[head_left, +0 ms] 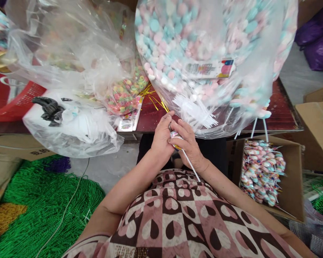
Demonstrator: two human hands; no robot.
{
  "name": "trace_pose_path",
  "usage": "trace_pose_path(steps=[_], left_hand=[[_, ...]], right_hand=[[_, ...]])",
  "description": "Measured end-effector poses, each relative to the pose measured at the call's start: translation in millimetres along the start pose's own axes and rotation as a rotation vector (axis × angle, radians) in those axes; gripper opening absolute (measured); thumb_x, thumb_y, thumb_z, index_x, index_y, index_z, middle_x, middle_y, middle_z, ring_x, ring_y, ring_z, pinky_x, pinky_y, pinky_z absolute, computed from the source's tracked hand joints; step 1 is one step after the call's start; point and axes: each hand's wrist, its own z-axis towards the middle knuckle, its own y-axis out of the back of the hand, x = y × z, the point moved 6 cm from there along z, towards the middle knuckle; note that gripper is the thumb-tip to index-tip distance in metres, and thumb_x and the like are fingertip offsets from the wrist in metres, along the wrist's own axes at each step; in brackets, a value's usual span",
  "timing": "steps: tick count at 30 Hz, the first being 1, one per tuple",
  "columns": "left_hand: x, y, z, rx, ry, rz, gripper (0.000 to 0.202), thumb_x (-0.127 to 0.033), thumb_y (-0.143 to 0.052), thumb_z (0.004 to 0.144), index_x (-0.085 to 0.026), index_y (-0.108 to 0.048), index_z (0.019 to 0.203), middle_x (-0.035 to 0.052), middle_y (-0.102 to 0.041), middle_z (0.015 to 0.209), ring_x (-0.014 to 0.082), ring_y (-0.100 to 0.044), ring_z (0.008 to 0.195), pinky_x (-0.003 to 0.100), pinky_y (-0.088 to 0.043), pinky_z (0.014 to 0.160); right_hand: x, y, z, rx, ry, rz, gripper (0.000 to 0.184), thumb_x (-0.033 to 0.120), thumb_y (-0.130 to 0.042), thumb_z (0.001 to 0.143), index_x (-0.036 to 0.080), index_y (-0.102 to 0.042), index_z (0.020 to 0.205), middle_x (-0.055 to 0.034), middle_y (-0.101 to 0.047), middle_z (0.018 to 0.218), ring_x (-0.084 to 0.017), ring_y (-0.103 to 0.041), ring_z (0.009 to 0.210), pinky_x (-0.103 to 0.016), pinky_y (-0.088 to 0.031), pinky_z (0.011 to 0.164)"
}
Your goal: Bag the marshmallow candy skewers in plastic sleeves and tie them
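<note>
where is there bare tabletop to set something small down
A small patch of red tabletop shows between the white card, the gold ties and the left hand. Another lies at far right, between the big bag of pastel balls and the table's right edge. Crowded: left, under clear bags; middle, under the big bag.

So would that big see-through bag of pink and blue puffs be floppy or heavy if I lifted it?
The big bag would probably be floppy: its thin plastic wrinkles and droops past the table edge. It may be light for its size, since the puffs look soft and airy. Its shiny surface might be slippery.
</note>
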Motion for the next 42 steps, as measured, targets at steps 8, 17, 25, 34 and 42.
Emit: trace_pose_path(steps=[8,17,25,34,42], left_hand=[[-21,-0.9,6,0.084,-0.098,-0.066,0.008,-0.018,-0.053,0.09,-0.021,-0.06,0.089,-0.0091,-0.038,0.048,0.0063,-0.042,0.042,0.02,-0.04,0.052],[-25,0.6,8,0.031,-0.081,-0.095,0.012,-0.018,-0.05,0.094,-0.02,-0.06,0.086,-0.0093,-0.037,0.048,0.0051,-0.04,0.041,0.019,-0.037,0.05],[-24,-0.4,8,0.029,-0.094,-0.079,0.013,-0.018,-0.05,0.094,-0.019,-0.059,0.085,-0.0094,-0.037,0.047,0.0043,-0.041,0.041,0.018,-0.037,0.05],[-31,0.8,11,0.032,-0.143,-0.083,0.013,-0.017,-0.048,0.095,-0.02,-0.059,0.087,-0.0095,-0.037,0.047,0.0047,-0.04,0.041,0.018,-0.037,0.05],[-27,0.4,9,0.043,-0.159,-0.06,0.015,-0.018,-0.048,0.095,-0.02,-0.06,0.087,-0.0091,-0.039,0.048,0.0054,-0.042,0.042,0.02,-0.038,0.051]], right_hand=[[12,29,6,-0.003,-0.194,0.147,0.038,0.019,-0.053,0.093,0.024,-0.059,0.13,-0.0116,-0.052,0.145,-0.023,-0.05,0.133,-0.042,-0.041,0.112],[13,40,8,-0.11,-0.305,0.147,0.018,0.021,-0.056,0.093,0.024,-0.071,0.102,-0.0057,-0.074,0.098,-0.019,-0.069,0.092,-0.034,-0.055,0.086],[11,50,4,-0.217,-0.323,0.224,0.013,0.015,-0.06,0.09,0.024,-0.07,0.091,-0.0028,-0.072,0.09,-0.017,-0.067,0.085,-0.031,-0.053,0.08],[4,47,-3,-0.148,-0.43,0.322,0.017,0.022,-0.058,0.092,0.024,-0.066,0.107,-0.0053,-0.071,0.104,-0.018,-0.067,0.092,-0.033,-0.054,0.083],[10,52,1,-0.178,-0.306,0.203,0.019,0.014,-0.061,0.089,0.024,-0.071,0.101,-0.004,-0.073,0.098,-0.017,-0.068,0.09,-0.032,-0.053,0.082]])
